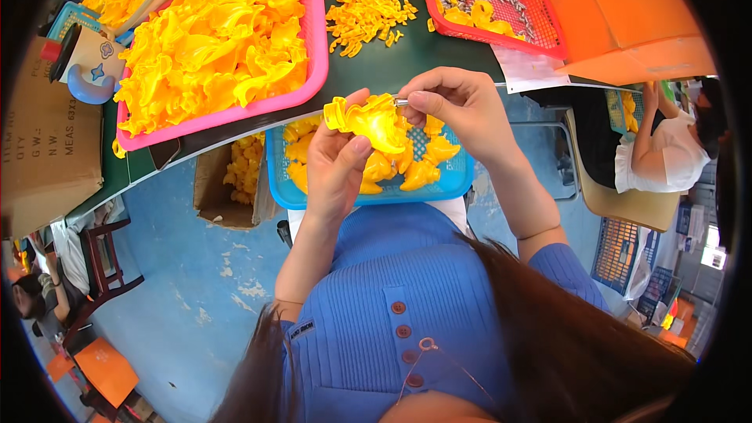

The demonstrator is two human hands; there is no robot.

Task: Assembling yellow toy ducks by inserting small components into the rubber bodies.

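- Your left hand (335, 164) grips a yellow plastic part (368, 120), thumb pressed on its front, holding it above the blue basket (458, 180) on your lap.
- Your right hand (458, 106) pinches a small metal pin (401, 102) at the part's upper edge.
- The blue basket holds more yellow pieces.
- On the desk (392, 63) ahead sit a pink basket (309, 0) heaped with yellow parts and a red basket (548, 39) of metal pins.
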